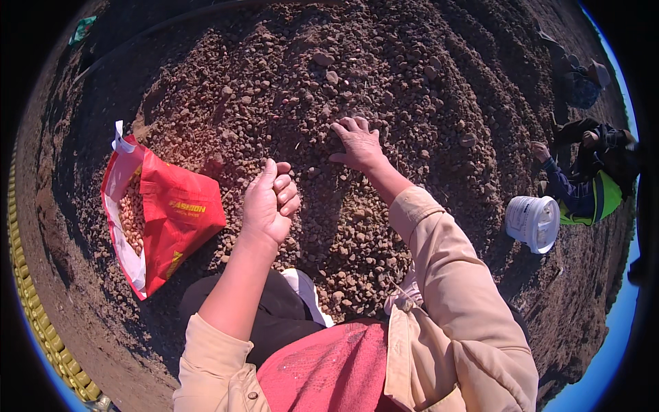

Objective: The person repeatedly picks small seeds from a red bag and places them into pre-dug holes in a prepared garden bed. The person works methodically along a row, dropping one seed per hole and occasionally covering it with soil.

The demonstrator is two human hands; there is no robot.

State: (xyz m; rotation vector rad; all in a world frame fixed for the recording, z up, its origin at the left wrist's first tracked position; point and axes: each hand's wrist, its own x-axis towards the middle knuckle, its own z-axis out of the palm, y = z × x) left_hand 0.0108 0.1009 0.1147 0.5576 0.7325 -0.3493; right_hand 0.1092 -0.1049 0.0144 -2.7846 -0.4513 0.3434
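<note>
My left hand [270, 206] is raised above the soil with its fingers curled in and the thumb along the top. Whether something lies inside that curl is hidden. My right hand [360, 145] reaches farther forward, palm down, fingers spread, with its fingertips at the cloddy soil [309, 98]; no object shows in it. To the left of my left hand, a red bag [183, 203] with printed lettering and a white lining leans on the ground. Its mouth gapes to the left, and pale pinkish seeds, seemingly shelled peanuts [132, 216], fill part of it.
At right stands a white plastic bucket [530, 221] beside a person in a yellow-green vest [605, 198]. Another person [584, 82] crouches farther off. Stacked yellow things [38, 319] line the far left edge. A green scrap [82, 30] lies upper left. My shoe [309, 296] is below.
</note>
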